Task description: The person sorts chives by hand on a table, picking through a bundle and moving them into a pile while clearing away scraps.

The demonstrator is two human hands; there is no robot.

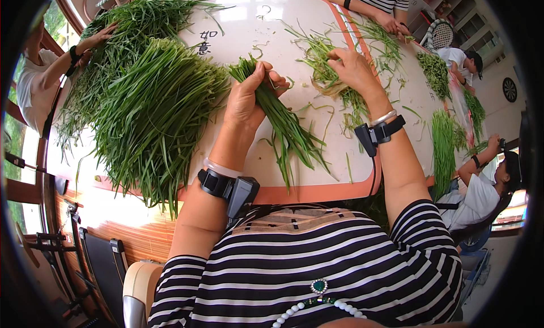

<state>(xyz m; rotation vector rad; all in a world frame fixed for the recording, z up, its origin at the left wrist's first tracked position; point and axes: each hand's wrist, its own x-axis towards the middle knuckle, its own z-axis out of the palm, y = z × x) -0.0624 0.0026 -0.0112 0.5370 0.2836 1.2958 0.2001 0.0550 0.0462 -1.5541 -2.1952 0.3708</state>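
Note:
My left hand [249, 93] is wrapped round a bunch of green garlic chives [286, 124], held above the white table with the cut ends up and the leaf tips hanging toward me. Over a loose heap of yellowish scraps and stray leaves [323, 67], my right hand [352, 73] has its fingers bent and drawn together. Whether a leaf is between those fingertips I cannot make out. Left of my left hand lies a big stack of garlic chives [164, 96], its stem ends facing the table's middle.
Behind the stack, a larger tangled heap of greens [136, 13] has another person's hand [102, 36] on it. Other people work along the far and right sides. More chives [443, 141] lie at the right. The table's pink edge [317, 192] runs before me; a chair [141, 282] stands lower left.

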